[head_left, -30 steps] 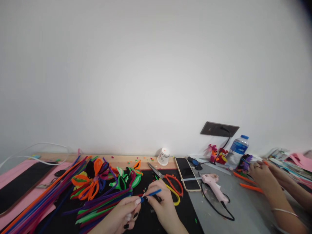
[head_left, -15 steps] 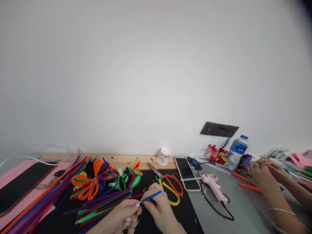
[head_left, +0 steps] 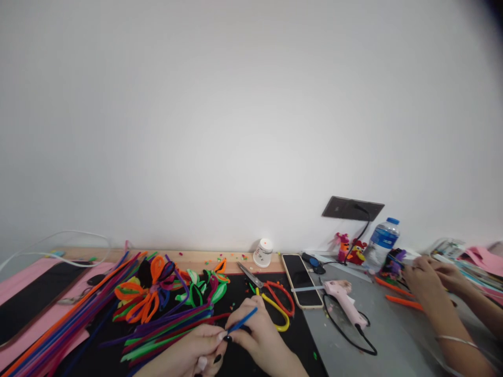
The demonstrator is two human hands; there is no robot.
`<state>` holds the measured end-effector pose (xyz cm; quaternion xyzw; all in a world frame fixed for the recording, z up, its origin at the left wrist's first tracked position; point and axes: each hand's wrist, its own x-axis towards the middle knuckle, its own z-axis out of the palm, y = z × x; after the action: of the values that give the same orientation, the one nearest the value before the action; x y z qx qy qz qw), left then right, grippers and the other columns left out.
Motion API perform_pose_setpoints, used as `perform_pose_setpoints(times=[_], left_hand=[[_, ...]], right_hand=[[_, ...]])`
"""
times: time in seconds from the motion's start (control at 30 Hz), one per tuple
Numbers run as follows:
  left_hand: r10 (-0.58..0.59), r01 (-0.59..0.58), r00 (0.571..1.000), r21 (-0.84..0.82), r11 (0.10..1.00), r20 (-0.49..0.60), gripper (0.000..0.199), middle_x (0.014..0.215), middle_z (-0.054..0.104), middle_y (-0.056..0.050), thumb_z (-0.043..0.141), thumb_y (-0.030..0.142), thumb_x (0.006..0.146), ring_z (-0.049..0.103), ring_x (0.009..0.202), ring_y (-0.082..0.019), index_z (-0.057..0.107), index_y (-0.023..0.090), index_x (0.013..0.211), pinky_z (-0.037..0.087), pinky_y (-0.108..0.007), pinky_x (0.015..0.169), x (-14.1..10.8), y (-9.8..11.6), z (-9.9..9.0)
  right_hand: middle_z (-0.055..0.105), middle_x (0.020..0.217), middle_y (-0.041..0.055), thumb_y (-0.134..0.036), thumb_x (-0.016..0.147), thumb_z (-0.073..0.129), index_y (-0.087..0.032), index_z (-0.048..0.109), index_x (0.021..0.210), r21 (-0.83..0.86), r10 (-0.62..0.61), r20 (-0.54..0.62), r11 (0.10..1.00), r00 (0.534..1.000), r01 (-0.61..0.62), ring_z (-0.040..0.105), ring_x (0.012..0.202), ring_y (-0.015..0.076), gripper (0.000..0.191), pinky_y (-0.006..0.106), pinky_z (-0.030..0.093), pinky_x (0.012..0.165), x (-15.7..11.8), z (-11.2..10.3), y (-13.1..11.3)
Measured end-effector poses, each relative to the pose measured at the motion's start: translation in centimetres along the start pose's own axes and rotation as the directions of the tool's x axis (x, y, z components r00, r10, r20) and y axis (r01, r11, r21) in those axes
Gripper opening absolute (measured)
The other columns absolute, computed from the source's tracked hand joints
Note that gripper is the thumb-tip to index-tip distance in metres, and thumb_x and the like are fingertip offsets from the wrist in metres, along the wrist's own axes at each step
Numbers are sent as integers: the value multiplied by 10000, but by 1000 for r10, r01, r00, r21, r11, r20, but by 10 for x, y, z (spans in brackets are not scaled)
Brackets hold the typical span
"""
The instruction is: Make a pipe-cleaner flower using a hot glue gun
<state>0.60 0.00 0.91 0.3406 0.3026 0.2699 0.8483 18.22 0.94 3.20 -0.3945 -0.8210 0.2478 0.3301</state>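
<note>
Close together over the black mat (head_left: 293, 345), my two hands work on one blue pipe cleaner (head_left: 244, 320). The fingertips of my left hand (head_left: 200, 346) pinch its lower end. My right hand (head_left: 261, 335) has its fingers curled round the piece, and a short blue length sticks out up and to the right. Just beyond my right hand lie the scissors (head_left: 271, 293) with red and yellow handles. Left of my hands are cut pipe cleaners (head_left: 168, 335) in purple, green and red. Behind those sit an orange looped pipe-cleaner flower (head_left: 151, 293) and green leaf-like loops (head_left: 200, 288).
A white paper cup (head_left: 263, 254) stands upside down by the wall. To the right are a phone (head_left: 302, 283), a pink glue gun (head_left: 345, 302) with its cord, and a water bottle (head_left: 382, 241). A co-worker's hands (head_left: 428, 275) work at far right. Long pipe cleaners (head_left: 78, 314) lie left.
My hands have shifted slightly, the left fingertips a little lower and to the left. The blue pipe cleaner has tilted slightly steeper. The co-worker's hands have moved a little.
</note>
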Motion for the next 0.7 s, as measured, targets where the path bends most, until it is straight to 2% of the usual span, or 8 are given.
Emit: perform_pose_setpoints(times=[0.1,0.17,0.27,0.37,0.43,0.5,0.6,0.7], left_hand=[[-47,47,999,13,999,14,298,420,289,97,659,412,680,167,401,-57,502,177,585,111,-256,455,0,-1,-3],[-53,53,998,-15,998,15,281,413,271,102,661,388,678,154,400,-57,504,177,580,100,-253,452,-1,1,-2],[-36,39,999,-88,995,31,298,425,270,101,688,397,658,162,411,-60,505,178,574,105,-236,454,-4,6,3],[-3,14,997,-145,989,74,323,441,301,91,692,416,673,187,426,-63,503,176,569,146,-227,469,-7,12,8],[16,2,995,-167,986,101,314,444,302,89,694,397,683,175,433,-65,503,173,573,145,-223,469,-8,14,10],[25,-3,993,-184,983,117,294,444,284,93,689,366,695,142,434,-63,502,168,586,119,-219,460,-9,13,11],[32,-8,993,-203,979,115,277,436,255,100,692,327,691,115,425,-57,499,160,582,85,-218,448,-8,9,12],[4,20,993,-203,979,117,306,419,256,102,711,346,666,126,408,-50,488,163,565,72,-220,438,-7,6,12]], right_hand=[[713,761,7,-289,849,572,-267,705,826,-14,-68,95,997,993,69,588,750,175,136,338,322,822,1,-5,-1],[717,745,14,-277,811,619,-262,717,794,8,-49,48,999,998,49,600,743,183,101,342,339,812,2,-6,1],[686,626,17,-233,670,736,-212,708,651,208,164,-108,968,981,-139,597,627,178,40,299,408,668,4,-3,6],[659,584,1,-191,588,773,-179,674,671,628,391,-80,734,917,-258,595,548,154,130,244,436,540,5,3,10],[665,602,6,-193,564,787,-169,655,755,811,423,2,530,906,-249,604,545,147,233,238,456,534,4,7,10],[657,594,12,-192,560,793,-150,639,765,860,407,64,441,911,-258,596,525,135,260,234,461,531,3,12,8],[599,585,-22,-187,596,772,-150,601,749,827,369,98,486,924,-282,539,475,99,233,211,430,494,1,16,4],[533,638,-49,-178,636,742,-171,562,753,734,289,70,633,955,-245,481,530,79,215,186,379,509,-2,18,3]])
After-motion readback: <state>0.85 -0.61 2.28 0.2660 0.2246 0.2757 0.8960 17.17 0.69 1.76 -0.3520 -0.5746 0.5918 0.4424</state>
